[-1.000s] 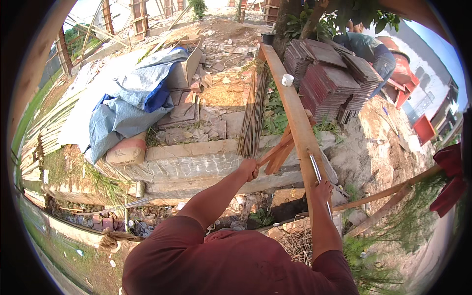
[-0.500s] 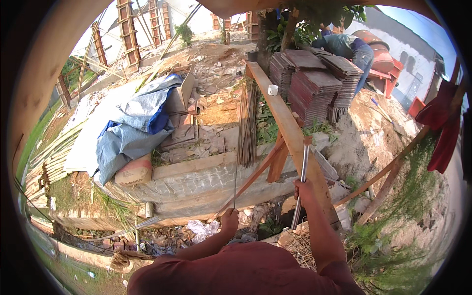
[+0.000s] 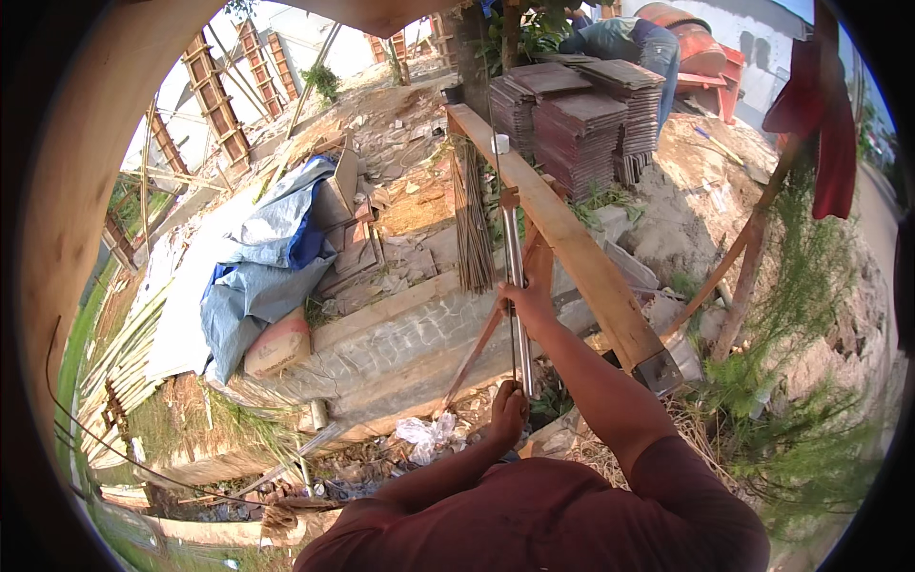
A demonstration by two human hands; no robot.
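Observation:
My left hand (image 3: 509, 412) is closed round the lower end of a thin steel rod (image 3: 513, 355), which slants up and away over the wooden plank. Just above it, my right hand (image 3: 530, 303) grips a shiny metal tube (image 3: 525, 355) with a rust-brown head (image 3: 510, 197) at its far end. Tube and rod run almost side by side; I cannot tell whether they touch. The head is beside the left edge of the plank (image 3: 581, 257). On that plank stands a white cup (image 3: 500, 144).
A bundle of thin rods (image 3: 472, 229) leans by the plank. Stacked roof tiles (image 3: 581, 133) stand behind it, near a bent-over person (image 3: 658, 57) and an orange mixer (image 3: 705, 67). At left, a blue-grey tarp (image 3: 272, 238) lies over a sack (image 3: 278, 345). A low wall (image 3: 391, 334) crosses in front.
My right hand has moved left with the metal tube, bringing it alongside the rod. My left hand has shifted right with the rod. The whole view has turned somewhat.

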